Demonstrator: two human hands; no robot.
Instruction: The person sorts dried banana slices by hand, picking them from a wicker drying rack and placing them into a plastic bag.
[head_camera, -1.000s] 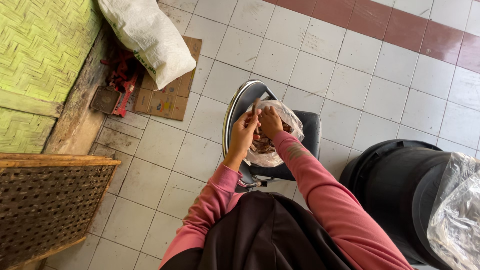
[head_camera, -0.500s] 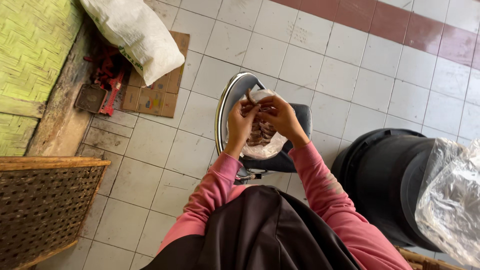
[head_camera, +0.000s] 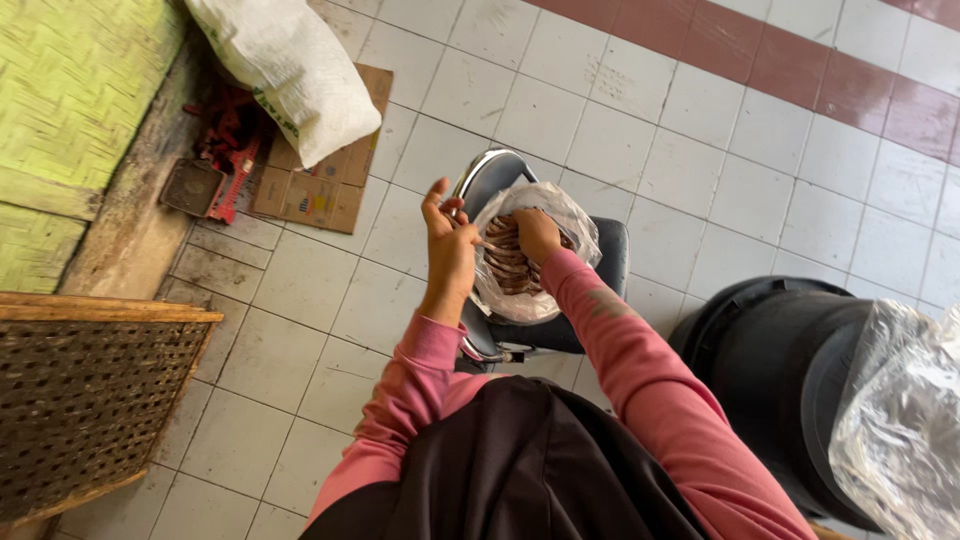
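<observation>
White tiled floor w/ a dark red band, woven mat at left. Clear plastic bag (head_camera: 525, 255) sits on a dark chair seat (head_camera: 600, 290), crinkled, mouth open upward, packed w/ brown flat pieces (head_camera: 505, 262), stacked; what they are is hard to tell. Right hand (head_camera: 537, 232) is inside the bag, fingers hidden, grip can't tell. Left hand (head_camera: 448, 240) pinches the bag rim, fingers closed. Bag's long axis runs away from the person.

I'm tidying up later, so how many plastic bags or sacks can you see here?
3: a clear plastic bag on the chair, with the right hand inside; a white sack at top left on the floor; a clear bag over the black bin at right. Others may be out of frame.
</observation>
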